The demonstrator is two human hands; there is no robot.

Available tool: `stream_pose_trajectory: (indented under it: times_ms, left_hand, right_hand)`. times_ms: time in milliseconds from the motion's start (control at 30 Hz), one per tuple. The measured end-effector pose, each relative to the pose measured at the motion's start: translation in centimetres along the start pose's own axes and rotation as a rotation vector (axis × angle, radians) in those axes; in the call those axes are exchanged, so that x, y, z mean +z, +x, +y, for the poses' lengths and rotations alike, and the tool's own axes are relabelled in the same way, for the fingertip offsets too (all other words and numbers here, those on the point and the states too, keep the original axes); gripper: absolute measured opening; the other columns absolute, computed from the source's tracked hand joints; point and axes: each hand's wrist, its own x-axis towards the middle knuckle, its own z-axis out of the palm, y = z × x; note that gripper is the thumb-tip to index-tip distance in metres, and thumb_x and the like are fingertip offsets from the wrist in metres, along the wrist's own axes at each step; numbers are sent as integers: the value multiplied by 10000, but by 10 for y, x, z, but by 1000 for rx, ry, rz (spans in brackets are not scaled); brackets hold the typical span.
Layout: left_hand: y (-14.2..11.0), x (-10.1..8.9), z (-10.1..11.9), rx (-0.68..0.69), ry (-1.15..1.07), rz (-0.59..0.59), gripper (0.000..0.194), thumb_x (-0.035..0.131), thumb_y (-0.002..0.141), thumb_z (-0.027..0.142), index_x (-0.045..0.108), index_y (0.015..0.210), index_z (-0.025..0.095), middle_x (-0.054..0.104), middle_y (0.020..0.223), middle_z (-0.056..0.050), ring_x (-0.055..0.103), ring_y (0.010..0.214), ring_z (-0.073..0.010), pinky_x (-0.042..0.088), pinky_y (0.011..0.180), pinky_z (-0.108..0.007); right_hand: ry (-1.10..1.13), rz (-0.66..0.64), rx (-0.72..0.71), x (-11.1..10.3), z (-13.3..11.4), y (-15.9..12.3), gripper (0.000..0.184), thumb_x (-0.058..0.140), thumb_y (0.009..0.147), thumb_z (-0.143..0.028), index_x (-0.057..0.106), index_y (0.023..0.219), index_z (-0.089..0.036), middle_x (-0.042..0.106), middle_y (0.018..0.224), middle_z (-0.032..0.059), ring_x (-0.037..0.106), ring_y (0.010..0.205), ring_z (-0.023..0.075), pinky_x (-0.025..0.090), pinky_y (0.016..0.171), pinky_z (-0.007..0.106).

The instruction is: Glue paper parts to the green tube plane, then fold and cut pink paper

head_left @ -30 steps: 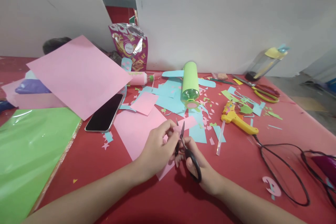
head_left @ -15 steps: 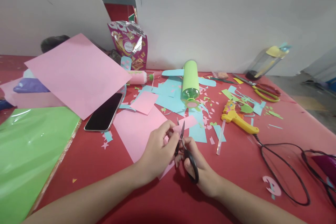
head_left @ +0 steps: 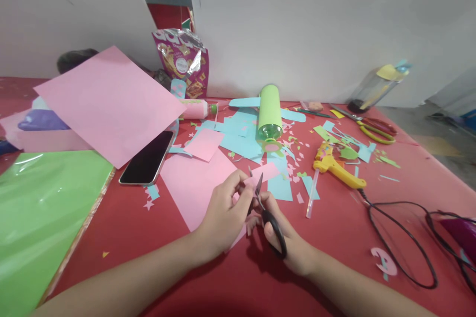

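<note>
Between its thumb and fingertips, my left hand (head_left: 226, 210) pinches a small piece of pink paper (head_left: 250, 184). My right hand (head_left: 293, 245) has its fingers in the handles of black-handled scissors (head_left: 275, 233). The scissor blades are spread and point away from me, right at the pink piece; whether they touch it is hard to tell. Under the hands lies a larger sheet of pink paper (head_left: 197, 183). Just beyond the blades is a pink strip (head_left: 268, 172), over light blue paper (head_left: 279, 190). My left fingers partly hide the held piece.
A yellow glue gun (head_left: 340, 171) with a looping black cord lies to the right. Behind are a green-wrapped bottle (head_left: 270, 109), several paper scraps and larger scissors (head_left: 377, 131). On the left are a phone (head_left: 147, 161), a pink sheet (head_left: 111, 104) and a green packet (head_left: 48, 228).
My right hand and the scissor handles have shifted slightly right, and the handles look wider apart. My left hand stays almost in place with the pink piece.
</note>
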Motion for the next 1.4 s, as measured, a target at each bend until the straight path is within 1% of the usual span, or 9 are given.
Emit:
stream_pose_trajectory:
  times_ms: [100, 167, 367, 500, 633, 867, 1133, 1300, 1400]
  left_hand:
    - [1, -1, 1, 3, 7, -10, 153, 402, 807, 233, 397, 658, 198, 446, 554, 60, 475, 508, -87, 404, 474, -196]
    - [2, -2, 3, 4, 17, -13, 141, 407, 793, 212, 401, 653, 197, 446, 545, 62, 480, 496, -84, 407, 469, -195]
    - [4, -5, 8, 12, 98, -45, 164, 388, 796, 230, 376, 635, 201, 456, 508, 67, 464, 395, -77, 386, 385, -187]
    - [6, -9, 13, 52, 225, -42, 178, 384, 791, 225, 388, 615, 199, 456, 468, 63, 458, 361, -78, 352, 316, -162]
    - [7, -10, 14, 80, 270, -49, 177, 383, 791, 221, 404, 617, 199, 440, 438, 67, 449, 336, -76, 351, 288, -152]
    - [6, -6, 10, 44, 200, -47, 198, 382, 819, 282, 387, 640, 198, 460, 476, 69, 469, 343, -75, 343, 288, -149]
    - [4, -3, 6, 22, 105, -41, 218, 378, 834, 302, 365, 643, 199, 437, 481, 85, 459, 365, -64, 397, 385, -177]
    - [3, -1, 4, -43, -32, -46, 217, 391, 827, 311, 358, 643, 202, 426, 502, 88, 450, 356, -67, 410, 368, -197]
    - [2, 1, 3, -77, -88, -39, 197, 398, 815, 278, 356, 639, 203, 416, 498, 90, 444, 352, -69, 404, 355, -197]
  right_hand:
    - [52, -38, 20, -2, 3, 0, 426, 408, 727, -640, 317, 881, -253, 372, 746, -23, 325, 537, 87, 352, 530, 250]
    - [70, -58, 7, -4, 4, 1, 420, 415, 732, -629, 316, 888, -252, 381, 787, -15, 331, 550, 83, 335, 519, 240]
    - [129, -110, -34, -5, 1, 3, 416, 427, 742, -612, 327, 903, -241, 417, 909, 23, 407, 679, 104, 340, 581, 259]
    - [191, -123, -6, -6, 3, 3, 408, 449, 745, -593, 335, 908, -236, 439, 921, 23, 421, 664, 95, 321, 559, 252]
    - [226, -115, -3, -7, 6, 3, 384, 459, 757, -569, 352, 901, -230, 458, 896, 15, 431, 654, 89, 330, 584, 258]
    - [188, -80, 2, -5, 5, 2, 410, 447, 741, -599, 352, 904, -236, 457, 881, 13, 443, 648, 94, 314, 533, 243]
    - [174, -63, -37, -1, 1, 3, 357, 449, 760, -569, 328, 855, -247, 437, 862, 8, 425, 724, 112, 346, 622, 261]
    - [130, -50, -46, 1, -1, 3, 362, 433, 761, -578, 315, 845, -246, 437, 845, 6, 411, 697, 111, 352, 630, 268]
    - [96, -37, -47, 1, -1, 3, 362, 423, 764, -581, 323, 852, -243, 435, 844, 4, 400, 663, 102, 358, 624, 269]
